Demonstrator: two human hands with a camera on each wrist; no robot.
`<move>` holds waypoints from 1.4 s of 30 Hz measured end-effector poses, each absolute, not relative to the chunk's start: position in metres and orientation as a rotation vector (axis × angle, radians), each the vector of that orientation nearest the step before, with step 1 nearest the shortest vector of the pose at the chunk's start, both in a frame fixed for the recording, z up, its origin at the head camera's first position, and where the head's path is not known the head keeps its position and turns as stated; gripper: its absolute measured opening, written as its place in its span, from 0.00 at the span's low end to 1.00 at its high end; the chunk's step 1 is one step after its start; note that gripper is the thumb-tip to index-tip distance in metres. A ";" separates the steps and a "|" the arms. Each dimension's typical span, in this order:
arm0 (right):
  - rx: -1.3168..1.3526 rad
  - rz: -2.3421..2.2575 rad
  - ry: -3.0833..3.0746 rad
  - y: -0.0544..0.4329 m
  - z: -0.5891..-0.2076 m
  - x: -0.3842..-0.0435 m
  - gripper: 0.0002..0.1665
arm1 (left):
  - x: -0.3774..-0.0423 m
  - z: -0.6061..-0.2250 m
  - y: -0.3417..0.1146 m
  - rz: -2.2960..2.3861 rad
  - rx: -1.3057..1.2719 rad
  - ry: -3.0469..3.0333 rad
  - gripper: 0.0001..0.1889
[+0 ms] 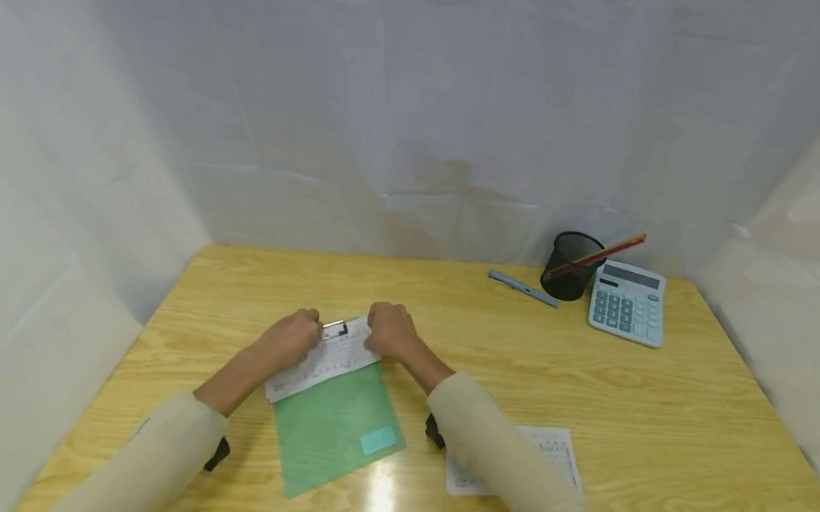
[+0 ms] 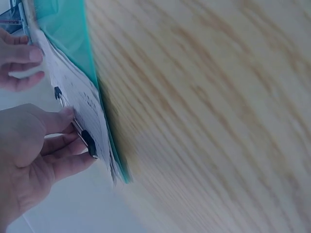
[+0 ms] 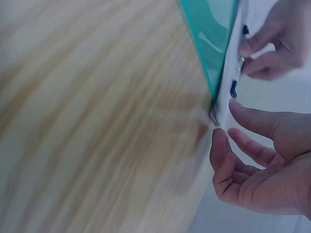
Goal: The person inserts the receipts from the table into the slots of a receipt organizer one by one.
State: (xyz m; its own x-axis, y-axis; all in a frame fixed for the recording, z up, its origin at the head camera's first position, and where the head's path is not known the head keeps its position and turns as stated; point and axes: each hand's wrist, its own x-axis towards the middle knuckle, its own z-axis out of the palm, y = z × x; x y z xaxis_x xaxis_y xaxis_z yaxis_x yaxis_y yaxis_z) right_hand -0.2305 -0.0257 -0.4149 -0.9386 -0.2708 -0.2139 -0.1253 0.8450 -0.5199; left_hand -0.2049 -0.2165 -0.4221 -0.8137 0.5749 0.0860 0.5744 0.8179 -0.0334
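Observation:
A translucent green folder [image 1: 336,431] with a light blue label [image 1: 377,440] lies tilted on the table, left of centre. Printed white sheets [image 1: 318,368] lie across its far end, under a metal clip [image 1: 335,327] with black ends. My left hand [image 1: 290,341] pinches the clip's metal bar between thumb and fingers, as the left wrist view shows. My right hand [image 1: 391,329] is at the right end of the sheets. In the right wrist view the right thumb [image 3: 257,119] and fingers stand apart near the corner of the sheets; whether they touch it I cannot tell.
Another printed sheet [image 1: 555,445] lies partly under my right forearm. At the far right stand a black mesh pen cup [image 1: 569,285] holding pencils, a blue pen [image 1: 523,287] and a light blue calculator [image 1: 628,304]. White sheeting [image 1: 418,115] hangs behind the table.

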 end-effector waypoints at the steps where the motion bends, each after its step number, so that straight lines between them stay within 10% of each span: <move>1: -0.306 -0.761 2.740 -0.021 -0.414 -0.231 0.16 | -0.206 -0.422 -0.217 -0.002 -0.921 -2.907 0.04; 28: -0.505 -1.052 2.609 0.216 -0.413 -0.147 0.24 | -0.206 -0.421 -0.216 -0.132 -0.846 -3.048 0.06; 42: -0.423 -0.907 2.657 0.252 -0.421 -0.100 0.25 | -0.210 -0.416 -0.219 -0.084 -0.860 -3.047 0.07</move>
State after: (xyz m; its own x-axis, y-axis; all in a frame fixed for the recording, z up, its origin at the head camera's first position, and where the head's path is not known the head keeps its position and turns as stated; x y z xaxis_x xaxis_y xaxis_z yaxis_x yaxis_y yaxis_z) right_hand -0.0997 0.2516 -0.4213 -0.9111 -0.3677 -0.1860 -0.1772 0.7571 -0.6288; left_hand -0.2097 -0.2190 -0.4162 -0.8522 0.5231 -0.0105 0.5217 0.8511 0.0580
